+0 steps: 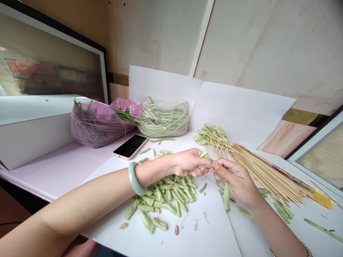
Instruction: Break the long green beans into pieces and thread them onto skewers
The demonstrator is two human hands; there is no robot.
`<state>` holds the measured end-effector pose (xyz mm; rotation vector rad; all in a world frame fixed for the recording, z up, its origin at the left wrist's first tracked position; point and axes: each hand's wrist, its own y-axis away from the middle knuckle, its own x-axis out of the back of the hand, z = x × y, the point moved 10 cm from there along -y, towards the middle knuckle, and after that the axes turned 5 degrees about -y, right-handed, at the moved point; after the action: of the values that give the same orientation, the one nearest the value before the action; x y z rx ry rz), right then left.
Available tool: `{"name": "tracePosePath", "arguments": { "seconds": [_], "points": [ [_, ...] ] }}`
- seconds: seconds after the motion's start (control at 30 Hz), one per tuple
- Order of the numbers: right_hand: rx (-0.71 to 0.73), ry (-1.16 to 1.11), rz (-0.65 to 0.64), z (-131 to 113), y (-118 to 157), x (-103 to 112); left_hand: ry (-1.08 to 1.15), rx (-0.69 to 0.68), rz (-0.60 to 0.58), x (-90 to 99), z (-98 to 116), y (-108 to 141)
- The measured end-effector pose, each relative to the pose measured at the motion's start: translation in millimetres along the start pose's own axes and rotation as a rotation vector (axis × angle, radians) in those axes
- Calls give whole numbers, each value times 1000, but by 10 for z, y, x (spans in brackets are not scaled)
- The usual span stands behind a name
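My left hand, with a pale green bangle on its wrist, is closed around cut green bean pieces whose ends show above the fingers. Against its fingertips, my right hand pinches with thumb and forefinger. A longer bean piece sticks out downward from under the right hand's curled fingers. What lies between the two sets of fingertips is mostly hidden. Below the left hand spreads a heap of cut green beans on white paper. A thin stick runs beneath the hands; whether either holds it I cannot make out.
Bean bundles on sticks lie at the back, beside many loose bamboo skewers. A clear bag of long beans, a purple bag of greens and a phone sit at the back left. Loose bean pieces lie right.
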<state>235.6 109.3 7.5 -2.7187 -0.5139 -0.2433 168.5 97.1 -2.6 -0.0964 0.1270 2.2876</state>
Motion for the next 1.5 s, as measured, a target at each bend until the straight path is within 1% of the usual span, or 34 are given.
{"name": "tracePosePath", "arguments": {
  "seconds": [0.07,0.17,0.23,0.3,0.4,0.47,0.53,0.6,0.67,0.73,0.83,0.93,1.03,1.1,1.2,1.37,1.5],
  "points": [
    [-15,-176,32,-10,3,2,61,-77,-26,-17,28,-20],
    [-27,-401,147,-36,0,70,158,-183,-62,-44,119,-19],
    [-16,-451,224,-43,-5,137,228,-241,-65,-32,195,-10],
    [-10,-439,261,-21,-15,181,286,-261,-25,39,225,-16],
    [-30,-342,263,68,-25,206,321,-187,102,229,126,-54],
    [-55,-232,271,135,-19,233,296,-80,186,354,-6,-70],
    [-52,-120,266,153,-16,253,264,33,242,449,-135,-66],
    [-22,-9,220,123,-24,230,250,110,261,510,-220,-53],
    [3,92,133,90,-32,149,243,144,261,552,-261,-45],
    [1,141,62,92,-31,61,229,171,262,586,-294,-39],
    [1,103,28,110,-21,-29,180,204,237,578,-328,-38],
    [-1,85,24,137,-17,-90,91,221,155,484,-340,-49],
    [27,118,55,120,-10,-101,12,215,91,403,-344,-66],
    [34,128,80,108,1,-94,-33,204,88,398,-351,-78],
    [-3,128,101,129,14,-87,-88,202,94,411,-373,-91],
    [-64,63,101,168,20,-107,-197,171,51,341,-335,-82],
    [-63,67,111,164,17,-109,-232,146,116,355,-287,-59]
  ]
}}
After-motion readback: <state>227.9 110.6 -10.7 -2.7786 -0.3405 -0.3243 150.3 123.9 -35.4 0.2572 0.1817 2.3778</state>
